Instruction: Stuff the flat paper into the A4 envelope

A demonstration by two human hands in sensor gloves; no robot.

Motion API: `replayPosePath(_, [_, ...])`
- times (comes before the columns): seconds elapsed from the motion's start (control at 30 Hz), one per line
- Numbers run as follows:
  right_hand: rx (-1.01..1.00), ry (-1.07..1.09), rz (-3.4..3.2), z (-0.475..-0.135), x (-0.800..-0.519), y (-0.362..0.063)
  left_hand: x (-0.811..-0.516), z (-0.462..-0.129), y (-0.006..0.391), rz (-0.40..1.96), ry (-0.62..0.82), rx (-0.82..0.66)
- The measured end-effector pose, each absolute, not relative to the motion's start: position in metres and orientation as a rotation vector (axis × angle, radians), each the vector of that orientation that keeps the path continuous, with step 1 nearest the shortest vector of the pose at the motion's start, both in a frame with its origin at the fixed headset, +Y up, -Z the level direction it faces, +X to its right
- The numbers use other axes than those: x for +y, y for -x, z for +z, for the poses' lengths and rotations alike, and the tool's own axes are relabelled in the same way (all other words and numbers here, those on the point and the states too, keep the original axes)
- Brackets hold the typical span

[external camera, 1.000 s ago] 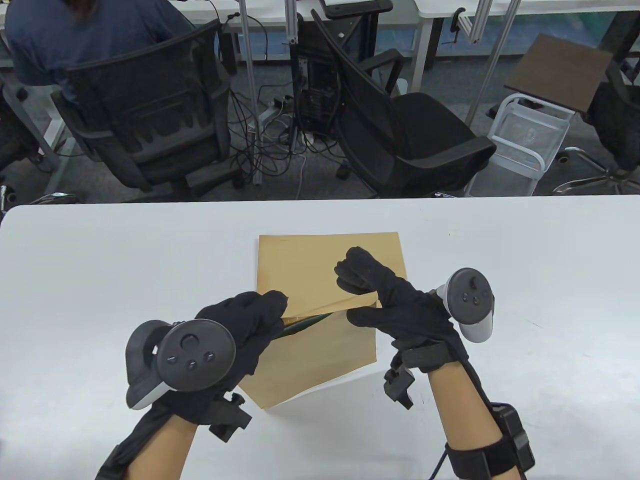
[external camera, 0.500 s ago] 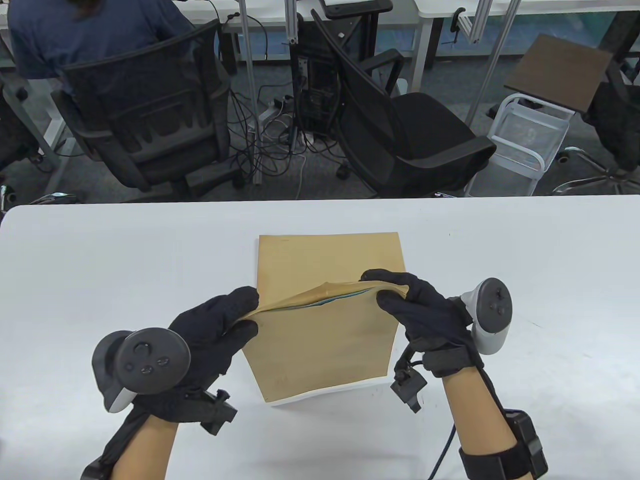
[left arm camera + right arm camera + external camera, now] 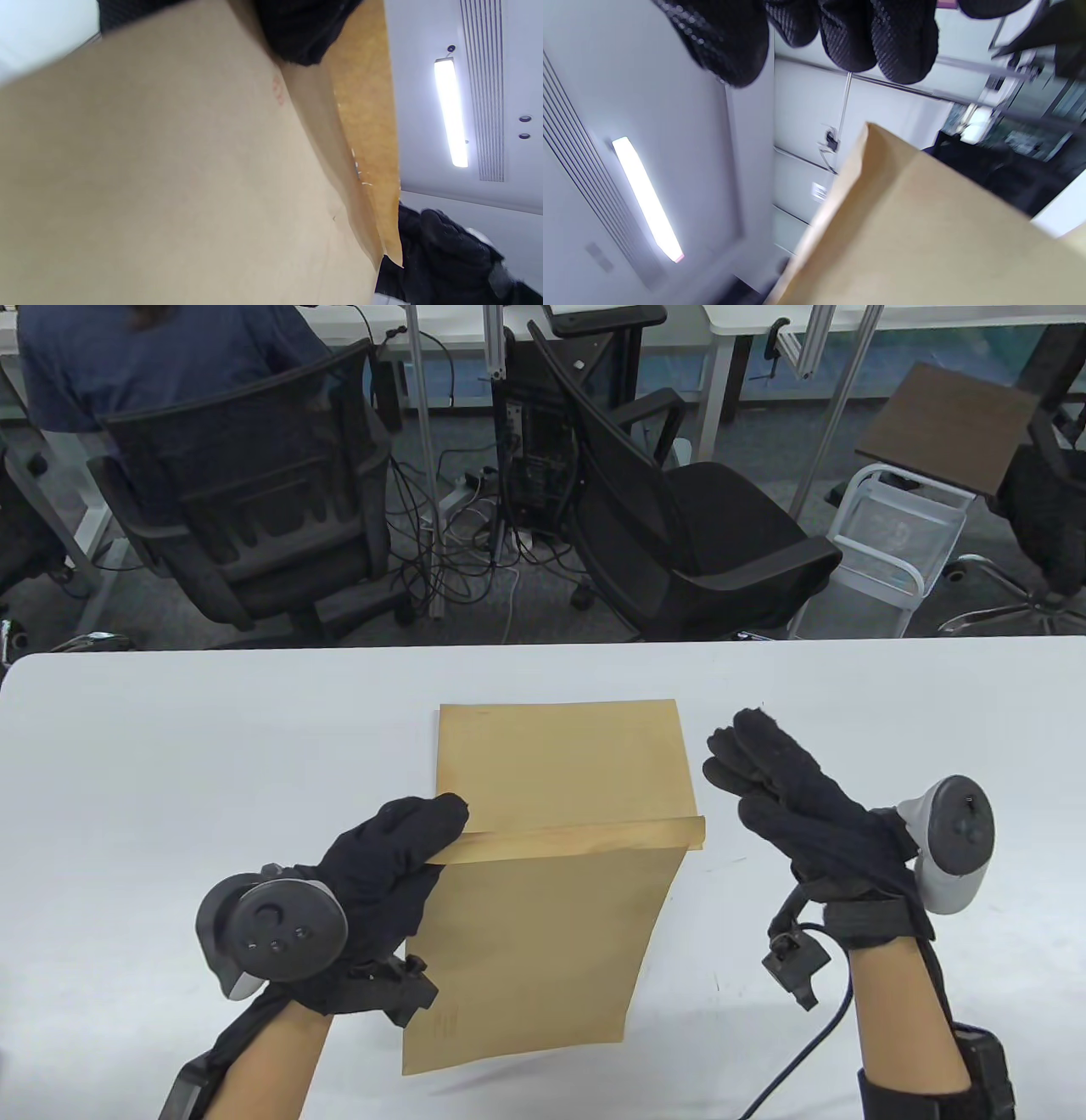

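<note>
A brown A4 envelope is lifted off the white table and hangs toward the front edge. My left hand grips its top left corner at the folded flap; the envelope fills the left wrist view. A second brown envelope lies flat behind it. My right hand is open and empty, to the right of the flap, not touching it; its fingertips hang over the envelope in the right wrist view. No paper shows.
Two black office chairs stand beyond the table's far edge, with cables on the floor. A seated person is at back left. A white wire cart stands at back right.
My right hand let go of the envelope's mouth and moved right, opening. My left hand lifted the envelope; its mouth closed, the flap shows folded, and the coloured paper edge is no longer visible.
</note>
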State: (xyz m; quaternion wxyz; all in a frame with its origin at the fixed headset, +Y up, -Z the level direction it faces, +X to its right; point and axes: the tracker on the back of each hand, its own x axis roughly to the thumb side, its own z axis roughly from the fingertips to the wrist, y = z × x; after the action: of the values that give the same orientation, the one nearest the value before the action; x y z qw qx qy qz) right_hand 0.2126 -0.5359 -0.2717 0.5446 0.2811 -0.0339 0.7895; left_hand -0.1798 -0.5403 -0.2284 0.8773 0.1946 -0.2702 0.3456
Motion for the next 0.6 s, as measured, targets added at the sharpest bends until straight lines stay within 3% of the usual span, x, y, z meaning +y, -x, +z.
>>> replayPosePath(0.13, [0.047, -0.703, 2.233, -0.272, -0.518, -0.185, -0.541, -0.229, 0.169, 0.678, -0.425, -0.587])
replayPosePath(0.27, [0.329, -0.738, 2.407, -0.275, -0.517, -0.156, -0.543, -0.228, 0.164, 0.680, -0.439, -0.594])
replayPosePath(0.43, [0.185, -0.755, 2.438, -0.275, -0.523, -0.150, -0.545, -0.229, 0.164, 0.655, -0.437, -0.588])
replayPosePath(0.6, [-0.006, -0.720, 2.518, -0.268, -0.522, -0.160, -0.543, -0.231, 0.164, 0.517, -0.263, -0.649])
